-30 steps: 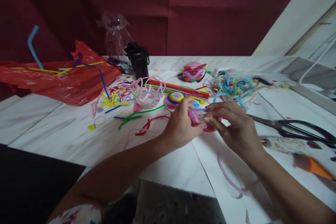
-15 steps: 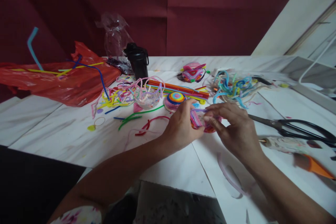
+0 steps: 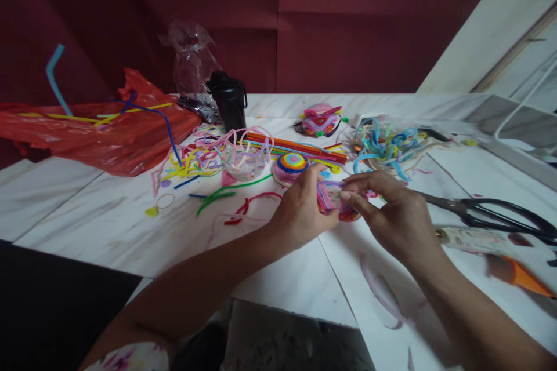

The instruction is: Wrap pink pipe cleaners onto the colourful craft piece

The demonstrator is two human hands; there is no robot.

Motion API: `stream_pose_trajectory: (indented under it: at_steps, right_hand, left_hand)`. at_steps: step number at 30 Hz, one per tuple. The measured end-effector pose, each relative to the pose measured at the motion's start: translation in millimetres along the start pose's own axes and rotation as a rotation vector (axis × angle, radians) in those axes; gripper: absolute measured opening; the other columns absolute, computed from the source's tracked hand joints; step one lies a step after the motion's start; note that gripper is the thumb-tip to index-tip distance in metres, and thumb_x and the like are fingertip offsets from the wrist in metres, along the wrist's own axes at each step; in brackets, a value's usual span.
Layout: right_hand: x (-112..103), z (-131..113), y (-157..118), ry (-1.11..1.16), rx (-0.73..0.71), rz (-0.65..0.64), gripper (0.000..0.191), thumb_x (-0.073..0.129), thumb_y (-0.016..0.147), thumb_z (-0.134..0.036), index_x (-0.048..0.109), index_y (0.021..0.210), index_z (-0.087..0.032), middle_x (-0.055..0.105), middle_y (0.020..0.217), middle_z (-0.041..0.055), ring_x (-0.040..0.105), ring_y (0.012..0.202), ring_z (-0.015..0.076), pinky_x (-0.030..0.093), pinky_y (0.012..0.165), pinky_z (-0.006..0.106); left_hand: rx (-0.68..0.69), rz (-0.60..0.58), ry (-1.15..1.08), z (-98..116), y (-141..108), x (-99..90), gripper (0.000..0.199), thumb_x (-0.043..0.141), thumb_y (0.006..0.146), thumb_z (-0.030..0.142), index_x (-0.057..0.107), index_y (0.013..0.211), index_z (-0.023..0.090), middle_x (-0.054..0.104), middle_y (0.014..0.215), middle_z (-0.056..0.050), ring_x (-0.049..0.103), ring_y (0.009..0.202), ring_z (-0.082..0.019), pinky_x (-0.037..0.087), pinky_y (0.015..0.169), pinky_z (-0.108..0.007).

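Gripping a striped piece [image 3: 327, 203] in the left hand [image 3: 300, 203], the right [image 3: 394, 200] pinching a lilac strand [image 3: 331, 183] along its top edge.
The piece sits between both hands, over the near part of the table [image 3: 278, 278]; whether it touches the surface is hidden. It looks light, and its strands probably soft, bendy and more fuzzy than slippery, so a hard squeeze could shift the rows. The side, bracketed by left thumb and fingers, seems the safest hold; fingertips suit the strand.
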State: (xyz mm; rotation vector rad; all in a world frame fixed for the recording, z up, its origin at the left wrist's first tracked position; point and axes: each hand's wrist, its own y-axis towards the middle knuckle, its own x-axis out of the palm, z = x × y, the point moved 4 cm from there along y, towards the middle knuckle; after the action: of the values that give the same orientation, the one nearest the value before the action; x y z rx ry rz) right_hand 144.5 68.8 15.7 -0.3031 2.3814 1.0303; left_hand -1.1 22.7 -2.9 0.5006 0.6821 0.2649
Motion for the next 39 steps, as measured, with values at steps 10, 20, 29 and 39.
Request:
stream_pose_trajectory:
  at_steps: [10, 20, 29, 39]
  right_hand:
    - [-1.5, 1.6, 1.5, 0.038, 0.057, -0.011, 0.015, 0.065, 0.082, -0.037, 0.065, 0.075, -0.024, 0.070, 0.087, 0.0045, 0.066, 0.084, 0.0253, 0.051, 0.074, 0.040]
    - [1.2, 1.1, -4.9, 0.071, 0.084, 0.038, 0.009, 0.067, 0.082, -0.030, 0.066, 0.076, -0.024, 0.071, 0.091, 0.0060, 0.065, 0.089, 0.0268, 0.050, 0.082, 0.046]
    - [-8.7, 5.4, 0.4, 0.079, 0.068, -0.026, 0.015, 0.066, 0.082, -0.040, 0.071, 0.079, -0.025, 0.075, 0.089, 0.0039, 0.070, 0.083, 0.0263, 0.056, 0.075, 0.041]
    - [-14.4, 13.9, 2.8, 0.084, 0.194, -0.038, 0.026, 0.070, 0.075, -0.052, 0.074, 0.076, -0.026, 0.076, 0.083, 0.0027, 0.070, 0.074, 0.0252, 0.053, 0.071, 0.040]
  left_hand:
    - [0.080, -0.038, 0.055, 3.3, 0.5, -3.1, 0.027, 0.064, 0.071, 0.015, 0.051, 0.094, 0.020, 0.060, 0.099, -0.005, 0.063, 0.084, -0.017, 0.052, 0.069, -0.028]
    - [0.108, -0.003, 0.056, 2.0, 0.9, -2.7, 0.030, 0.065, 0.069, 0.014, 0.050, 0.095, 0.020, 0.060, 0.096, -0.004, 0.062, 0.085, -0.018, 0.051, 0.071, -0.029]
    - [0.081, -0.019, 0.081, 3.7, 1.8, -3.7, 0.031, 0.066, 0.070, 0.015, 0.051, 0.097, 0.020, 0.061, 0.094, -0.003, 0.062, 0.082, -0.018, 0.052, 0.072, -0.031]
    - [0.131, 0.003, 0.101, 3.1, 0.9, -3.5, 0.029, 0.065, 0.072, 0.017, 0.051, 0.097, 0.019, 0.062, 0.094, -0.004, 0.064, 0.089, -0.020, 0.053, 0.074, -0.031]
